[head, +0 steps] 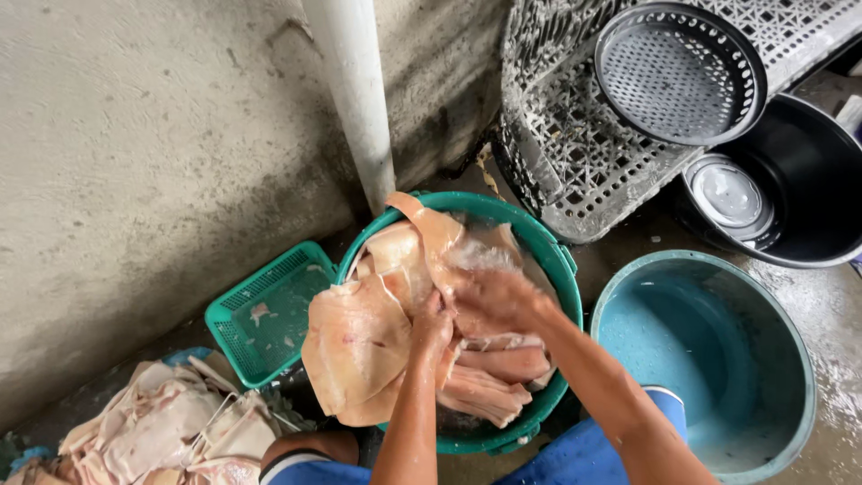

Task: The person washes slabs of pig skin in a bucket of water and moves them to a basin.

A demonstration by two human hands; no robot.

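Green tub (564, 269), round, standing on the wet concrete floor (628, 242) against the foot of the wall — filled with pale pink, limp sheets of raw skin (359, 346), smooth and glistening, heaped above the rim and drooping over its near-left edge. Left hand (433, 325): fingers closed on the edge of one large sheet, pinching it at the middle of the tub. Right hand (496, 301): blurred, lying among the sheets just beside the left; whether it grips anything I cannot tell. Green slotted basket (260, 314), square, just left of the tub, holding only a few small scraps. Teal basin (718, 359), round, just right of the tub, showing a bare wet bottom. Heap of similar pale sheets (171, 431) on the floor at the near-left corner. White pipe (355, 99) running down the wall behind the tub. Black crate (575, 153) tipped on its side at the far right, a round black sieve (678, 72) leaning against it; black tub (799, 180) beyond, with a small lidded pot (729, 198) inside.
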